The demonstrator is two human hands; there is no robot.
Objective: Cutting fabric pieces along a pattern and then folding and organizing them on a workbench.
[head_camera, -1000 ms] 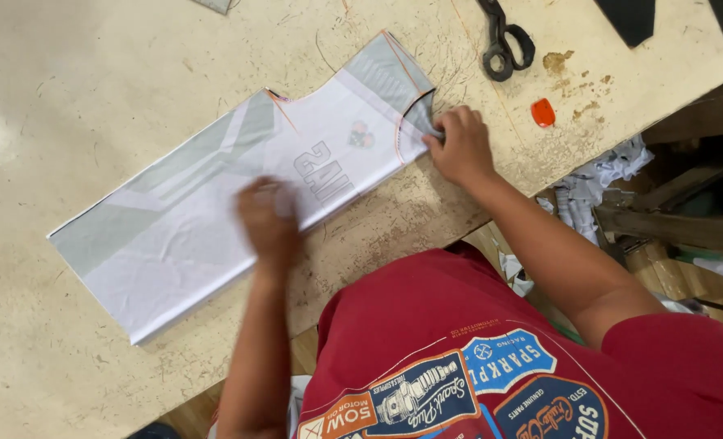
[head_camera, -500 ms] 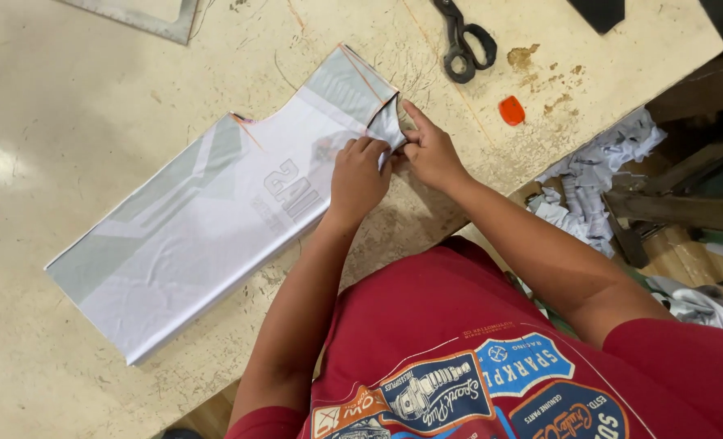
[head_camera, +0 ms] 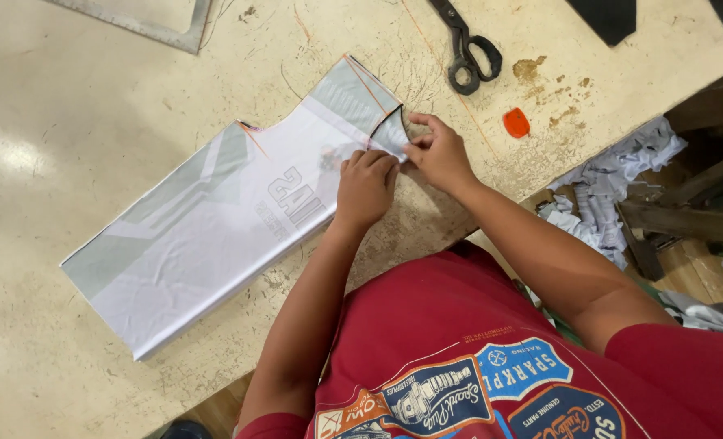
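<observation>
So the white-and-grey fabric piece (head_camera: pixel 215 219) is basically a folded jersey panel, lying flat and running diagonally across the worn cream table, low end toward the left, high end up near the middle. It's got pale grey stripes, a faded grey print in the centre, and a thin dark-edged curved cutout at the upper right corner. That corner is slightly lifted; the rest looks smooth, with a few soft creases.

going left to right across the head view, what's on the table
white and grey fabric piece → left hand → right hand → black scissors → small orange object → heap of grey fabric scraps off the table's edge
</observation>
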